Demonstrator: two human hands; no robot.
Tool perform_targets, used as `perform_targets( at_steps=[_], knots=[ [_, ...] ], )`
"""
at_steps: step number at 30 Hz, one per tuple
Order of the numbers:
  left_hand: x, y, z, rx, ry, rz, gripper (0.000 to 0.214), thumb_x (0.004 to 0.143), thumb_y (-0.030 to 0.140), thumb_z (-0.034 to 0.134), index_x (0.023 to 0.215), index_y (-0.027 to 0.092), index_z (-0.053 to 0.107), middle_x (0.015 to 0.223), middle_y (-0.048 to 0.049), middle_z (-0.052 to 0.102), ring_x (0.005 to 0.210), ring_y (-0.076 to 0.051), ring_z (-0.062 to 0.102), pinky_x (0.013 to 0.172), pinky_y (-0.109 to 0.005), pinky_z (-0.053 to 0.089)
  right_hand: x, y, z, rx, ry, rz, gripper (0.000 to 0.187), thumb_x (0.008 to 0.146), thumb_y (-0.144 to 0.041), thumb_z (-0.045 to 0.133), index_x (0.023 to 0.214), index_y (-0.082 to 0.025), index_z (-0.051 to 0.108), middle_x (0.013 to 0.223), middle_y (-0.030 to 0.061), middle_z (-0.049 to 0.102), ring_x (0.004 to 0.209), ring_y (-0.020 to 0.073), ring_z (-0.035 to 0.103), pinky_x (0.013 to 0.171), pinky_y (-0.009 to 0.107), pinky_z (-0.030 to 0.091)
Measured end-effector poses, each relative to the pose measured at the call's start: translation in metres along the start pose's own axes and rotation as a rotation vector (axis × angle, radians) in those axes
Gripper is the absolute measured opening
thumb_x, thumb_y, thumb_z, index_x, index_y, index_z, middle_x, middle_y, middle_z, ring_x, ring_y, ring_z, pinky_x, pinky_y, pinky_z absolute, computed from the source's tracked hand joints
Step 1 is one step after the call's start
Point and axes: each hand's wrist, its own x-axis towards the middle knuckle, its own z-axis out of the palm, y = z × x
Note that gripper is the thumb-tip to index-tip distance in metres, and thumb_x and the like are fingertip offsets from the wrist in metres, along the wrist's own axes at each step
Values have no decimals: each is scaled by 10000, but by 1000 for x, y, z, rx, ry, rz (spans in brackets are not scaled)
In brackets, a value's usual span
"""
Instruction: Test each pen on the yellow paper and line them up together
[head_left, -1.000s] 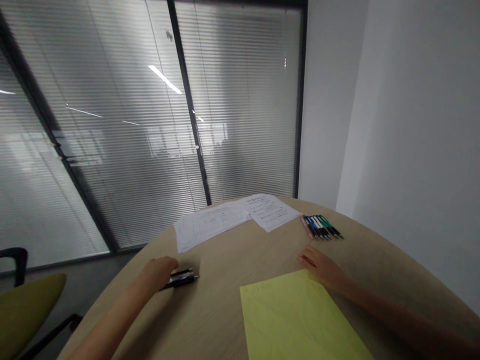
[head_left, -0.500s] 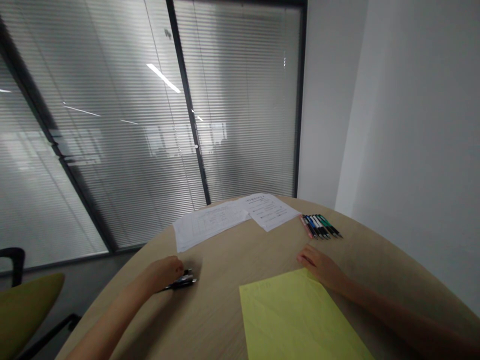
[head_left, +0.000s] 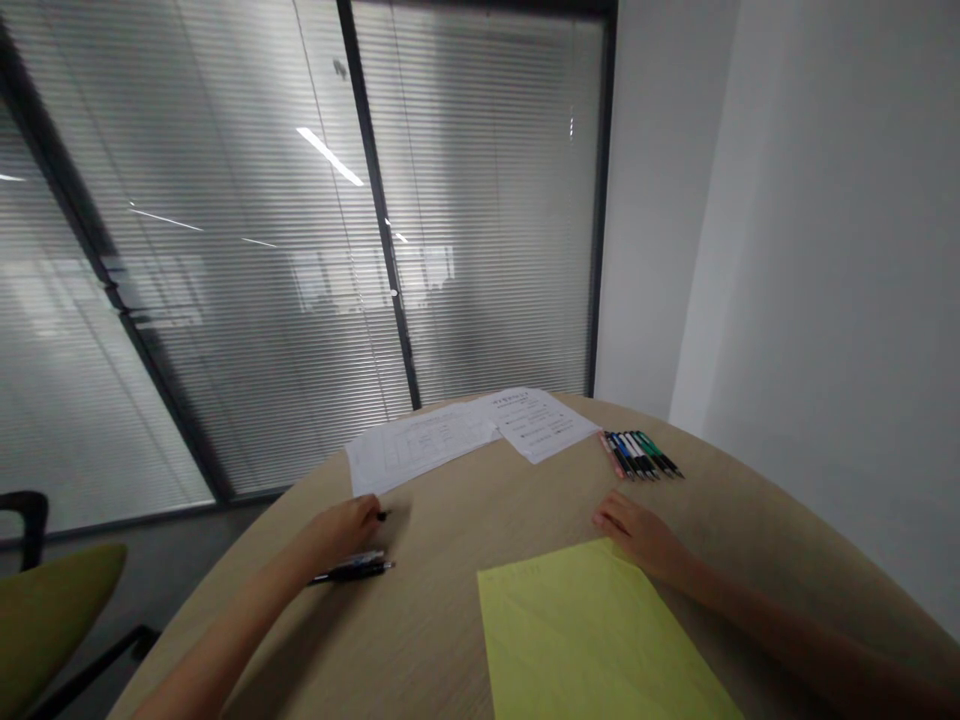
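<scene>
My left hand (head_left: 349,527) is closed over the left part of the table, fingers together around a pen (head_left: 382,516); only its dark tip shows past them. Just below that hand lie a couple of pens, the nearer one black (head_left: 358,572), partly hidden by my wrist. Over on the right, my right hand (head_left: 634,530) rests on the tabletop with its fingers curled in and nothing visible in them. It sits at the upper right corner of a yellow sheet (head_left: 585,625), with the forearm along the sheet's right side.
A row of several pens (head_left: 641,455) lies beyond my right hand. Printed white sheets (head_left: 420,445) overlap along the far side of the round wooden table (head_left: 450,530). A yellow-green chair (head_left: 56,620) stands at the left, and a white wall (head_left: 825,250) rises at the right.
My left hand has lifted away from the pens and moved slightly up and forward with a pen in it. My right hand has stayed in place.
</scene>
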Motion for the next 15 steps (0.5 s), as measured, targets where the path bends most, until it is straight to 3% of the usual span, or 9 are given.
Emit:
perform_targets(
  at_steps=[6, 8, 12, 15],
  knots=[
    [-1, 11, -13, -706, 331, 81, 67, 724, 259, 464, 709, 214, 512, 583, 13, 567, 600, -182, 538, 639, -278, 392, 0, -4, -2, -19, 13, 9, 241, 846, -216, 328, 704, -178, 519, 768, 45, 527, 733, 151, 516, 685, 278, 407],
    [-2, 20, -18, -1020, 375, 78, 63, 716, 237, 483, 675, 200, 513, 566, 18, 539, 576, -160, 512, 618, -260, 402, 0, -5, -3, -29, 12, -2, 246, 849, -217, 326, 699, -181, 518, 766, 42, 526, 735, 149, 519, 677, 271, 408],
    [-1, 38, -25, -1661, 299, 41, 108, 740, 184, 424, 665, 168, 500, 516, 26, 465, 464, -110, 439, 524, -223, 420, 0, -7, -4, -48, 1, -6, 246, 851, -216, 329, 703, -179, 521, 772, 46, 530, 735, 149, 522, 675, 270, 409],
    [5, 49, -28, -1944, 154, 26, 209, 787, 247, 378, 636, 157, 490, 470, 38, 398, 378, -87, 369, 407, -193, 390, 0, -7, -4, -43, 8, -11, 239, 853, -217, 330, 724, -185, 528, 781, 45, 536, 749, 146, 524, 694, 268, 410]
  ],
)
